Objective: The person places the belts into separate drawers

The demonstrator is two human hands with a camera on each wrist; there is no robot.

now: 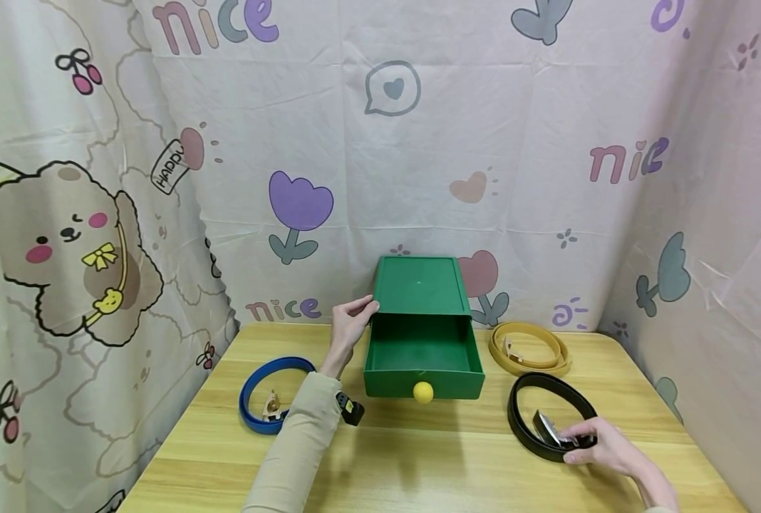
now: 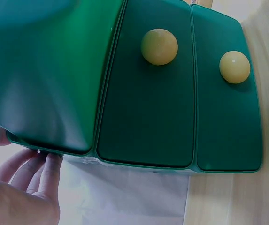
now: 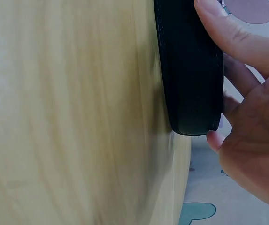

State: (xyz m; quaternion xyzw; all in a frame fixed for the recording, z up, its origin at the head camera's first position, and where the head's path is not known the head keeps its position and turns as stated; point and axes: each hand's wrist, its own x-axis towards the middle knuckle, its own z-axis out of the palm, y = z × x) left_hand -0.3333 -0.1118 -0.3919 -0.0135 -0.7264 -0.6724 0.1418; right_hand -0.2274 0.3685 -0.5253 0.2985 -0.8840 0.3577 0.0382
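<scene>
right grip (image 1: 611, 445) holds black belt (image 3: 190, 75), coil elongated far-left to near-right.

Fingers (image 3: 241, 75) grip black belt (image 3: 190, 70); wooden tabletop (image 3: 78, 117) alongside, printed cloth (image 3: 237, 192) behind.

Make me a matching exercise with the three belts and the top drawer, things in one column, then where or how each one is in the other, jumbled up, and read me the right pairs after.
Things
1. Blue belt
2. Black belt
3. Top drawer
4. Yellow belt

Places and states
A. Pulled open
B. Right of the chest, just beyond the black belt
C. On the table, left of the chest
D. Pinched by the right hand

Right pairs
1-C, 2-D, 3-A, 4-B
</scene>
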